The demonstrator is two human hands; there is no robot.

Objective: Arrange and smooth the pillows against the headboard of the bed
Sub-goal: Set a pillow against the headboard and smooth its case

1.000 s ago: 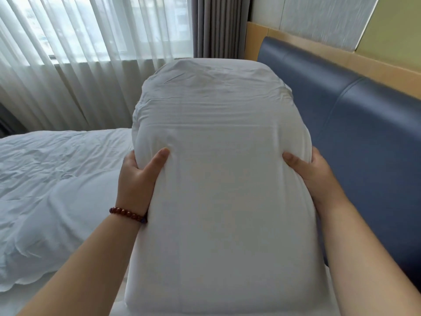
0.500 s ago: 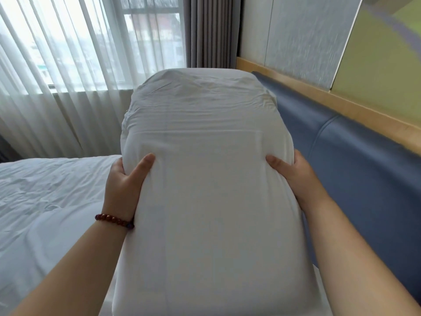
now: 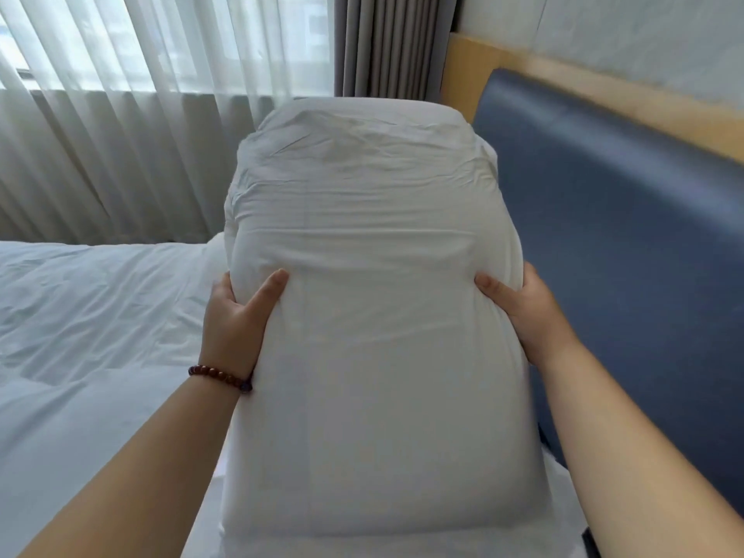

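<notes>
Left grip [image 3: 237, 320] and right grip [image 3: 527, 312] level, thumbs inward

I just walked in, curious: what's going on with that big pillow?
A person is making a bed. The left hand, with a bead bracelet at its wrist, and the right hand grip a white pillow by its sides. The pillow stands on end on the white bedding, next to the blue padded headboard. Its top is creased, and it is not yet laid down.

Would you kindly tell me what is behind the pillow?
Past the pillow show sheer curtains, a grey drape and, to its right, the blue headboard. What sits directly behind it is covered.
</notes>
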